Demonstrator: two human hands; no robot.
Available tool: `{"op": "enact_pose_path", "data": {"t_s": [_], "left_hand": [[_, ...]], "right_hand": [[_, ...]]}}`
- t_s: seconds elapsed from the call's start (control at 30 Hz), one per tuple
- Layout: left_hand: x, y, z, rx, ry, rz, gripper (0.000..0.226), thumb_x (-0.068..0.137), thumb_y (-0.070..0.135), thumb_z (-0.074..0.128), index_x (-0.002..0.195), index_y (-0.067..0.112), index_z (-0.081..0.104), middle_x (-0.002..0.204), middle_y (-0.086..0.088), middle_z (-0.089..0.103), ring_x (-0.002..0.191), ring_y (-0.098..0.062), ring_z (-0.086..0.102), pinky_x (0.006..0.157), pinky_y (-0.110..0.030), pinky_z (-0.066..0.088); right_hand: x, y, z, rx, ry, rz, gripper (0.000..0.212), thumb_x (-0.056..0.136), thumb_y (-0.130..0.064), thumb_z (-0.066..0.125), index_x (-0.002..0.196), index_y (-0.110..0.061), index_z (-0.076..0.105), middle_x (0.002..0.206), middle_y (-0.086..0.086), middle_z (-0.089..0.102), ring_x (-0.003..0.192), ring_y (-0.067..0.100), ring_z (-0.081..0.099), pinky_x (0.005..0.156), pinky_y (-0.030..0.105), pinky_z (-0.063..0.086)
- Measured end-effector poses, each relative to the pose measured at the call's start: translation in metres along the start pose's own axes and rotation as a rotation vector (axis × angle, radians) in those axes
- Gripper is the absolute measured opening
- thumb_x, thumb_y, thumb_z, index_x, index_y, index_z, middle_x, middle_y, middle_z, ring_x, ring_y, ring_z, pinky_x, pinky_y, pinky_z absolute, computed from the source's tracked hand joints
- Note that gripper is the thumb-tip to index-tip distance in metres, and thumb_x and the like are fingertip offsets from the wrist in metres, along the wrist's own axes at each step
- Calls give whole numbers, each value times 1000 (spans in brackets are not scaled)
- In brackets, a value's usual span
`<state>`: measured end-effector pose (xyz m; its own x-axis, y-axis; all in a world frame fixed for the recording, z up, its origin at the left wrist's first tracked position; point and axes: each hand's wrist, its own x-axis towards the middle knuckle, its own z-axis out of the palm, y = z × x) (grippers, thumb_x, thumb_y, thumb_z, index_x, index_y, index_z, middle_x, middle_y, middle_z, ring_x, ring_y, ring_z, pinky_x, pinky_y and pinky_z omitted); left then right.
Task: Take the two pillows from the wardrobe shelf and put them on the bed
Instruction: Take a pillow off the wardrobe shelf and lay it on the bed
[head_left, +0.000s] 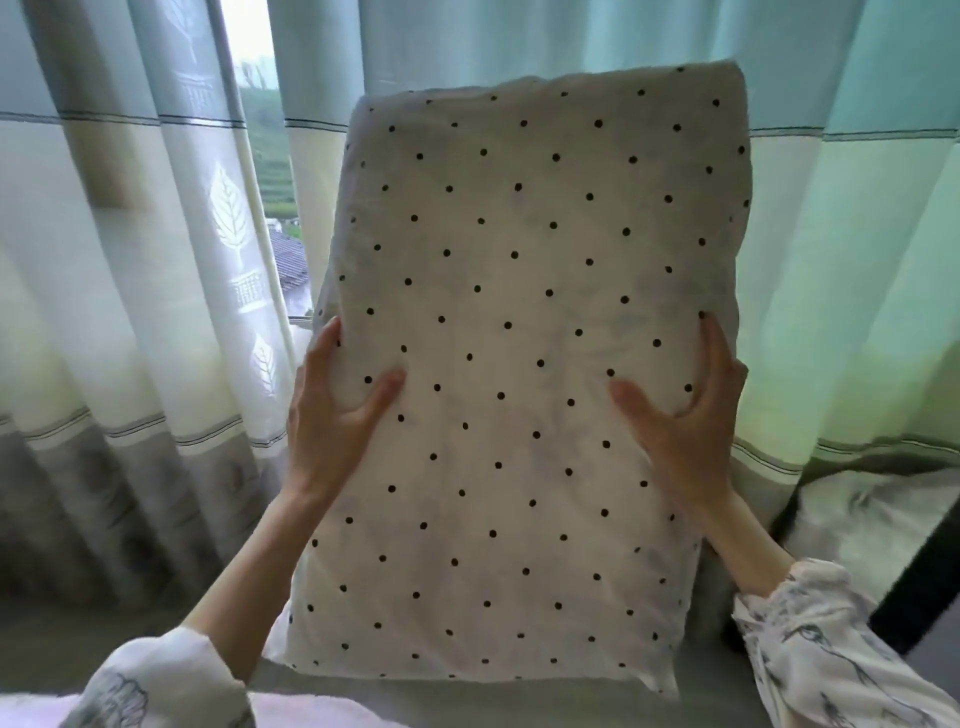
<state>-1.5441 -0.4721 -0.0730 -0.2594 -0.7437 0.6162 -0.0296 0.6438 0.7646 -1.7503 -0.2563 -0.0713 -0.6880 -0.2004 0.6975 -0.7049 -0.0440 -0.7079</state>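
A white pillow (519, 322) with small black dots stands upright on its short end, filling the middle of the head view. My left hand (332, 410) grips its left edge, thumb on the front. My right hand (685, 415) grips its right edge the same way. The pillow's lower end rests near a grey surface (467, 701) that may be the bed. Only one pillow shows; no wardrobe is in view.
Pale green and white curtains (857, 260) hang right behind the pillow, with a gap showing a window (270, 171) at the upper left. A dark frame edge (919, 587) and crumpled grey fabric (872, 514) lie at the lower right.
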Motion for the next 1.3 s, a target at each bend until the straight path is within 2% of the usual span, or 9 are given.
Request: {"op": "enact_pose_path", "data": {"t_s": [0.2,0.37,0.57,0.67,0.77,0.9,1.07,1.2,1.3], "left_hand": [[40,-50,24,-8,189,-128,74,69,63,66,132,46,32,135,19,42,125,-5,42,105,-42,39],[67,-84,25,104,313,-192,80,68,64,66,136,43,29,133,22,39,124,-3,39,106,-38,35],[89,-123,-10,263,466,-241,90,64,69,64,140,35,29,143,11,39,128,-6,38,105,-34,34],[96,-145,-32,334,561,-253,88,67,63,64,141,31,29,146,9,38,131,-6,36,108,-37,33],[109,-173,-51,391,659,-276,83,68,60,64,140,35,29,147,12,37,131,-3,34,106,-30,31],[134,-212,-81,437,774,-293,85,66,64,62,139,37,28,148,14,34,131,1,31,101,-22,26],[167,-250,-124,528,894,-319,90,63,66,60,141,31,29,149,9,34,133,-1,30,103,-22,24],[184,-270,-164,609,945,-332,88,66,64,63,141,33,27,148,14,31,129,8,26,100,-16,22],[194,-283,-196,694,1031,-351,88,66,63,63,140,33,28,144,17,32,128,8,27,98,-13,22]], "right_hand": [[72,47,93,59,-169,-86,93,56,-64,68,134,-51,21,113,-12,31,96,-32,27,78,5,24],[114,72,174,148,-293,-122,91,56,-64,68,133,-53,21,112,-12,33,96,-10,35,86,29,34],[120,86,286,309,-481,-156,90,58,-63,68,135,-48,23,112,-11,33,95,-8,38,86,29,35],[113,85,345,403,-574,-174,90,58,-62,68,135,-46,24,111,-11,32,97,-25,35,84,24,33],[109,80,406,481,-655,-199,91,58,-63,68,135,-45,23,112,-10,32,98,-30,30,81,16,32],[110,65,498,572,-759,-252,91,58,-64,68,135,-43,23,112,-8,33,99,-25,34,76,7,29],[102,40,602,677,-829,-348,91,63,-53,73,139,-30,29,117,-1,36,102,-8,34,84,-3,25],[84,13,677,779,-938,-338,89,63,-61,69,138,-41,26,119,-7,35,103,-17,34,84,1,27],[64,-11,734,860,-1019,-322,89,64,-61,69,138,-41,25,121,-7,35,107,-11,36,91,13,31]]}}
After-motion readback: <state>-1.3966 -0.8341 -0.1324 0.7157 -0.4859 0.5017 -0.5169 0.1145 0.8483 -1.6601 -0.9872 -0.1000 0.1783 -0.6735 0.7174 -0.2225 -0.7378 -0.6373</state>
